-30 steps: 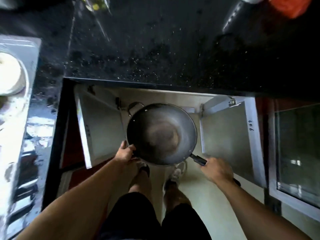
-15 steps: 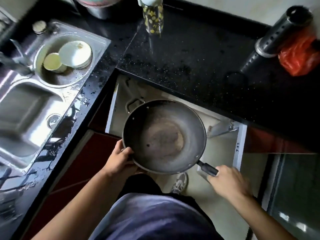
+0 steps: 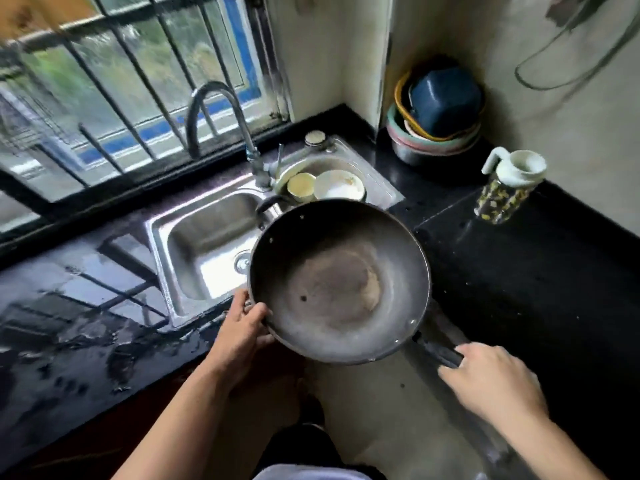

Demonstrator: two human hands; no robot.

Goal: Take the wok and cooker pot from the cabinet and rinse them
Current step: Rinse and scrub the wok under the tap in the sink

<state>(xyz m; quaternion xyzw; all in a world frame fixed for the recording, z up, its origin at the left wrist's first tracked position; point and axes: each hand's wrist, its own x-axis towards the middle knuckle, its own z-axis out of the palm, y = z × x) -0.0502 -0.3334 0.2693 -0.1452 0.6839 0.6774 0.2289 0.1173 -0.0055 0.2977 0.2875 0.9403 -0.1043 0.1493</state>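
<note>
At the counter (image 3: 519, 271) front, near the sink (image 3: 194, 237), the wok (image 3: 339, 282) is held w/ rim gripped by the left hand (image 3: 242, 334) & handle (image 3: 438, 351) by the right hand (image 3: 491, 379): carry-to-sink step judged underway, next it must be moved under the faucet (image 3: 221, 109); cooker pot not seen.

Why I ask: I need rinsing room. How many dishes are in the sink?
2, both in the smaller basin: a yellowish bowl and a white dish beside it. Others may hide beneath.
</note>
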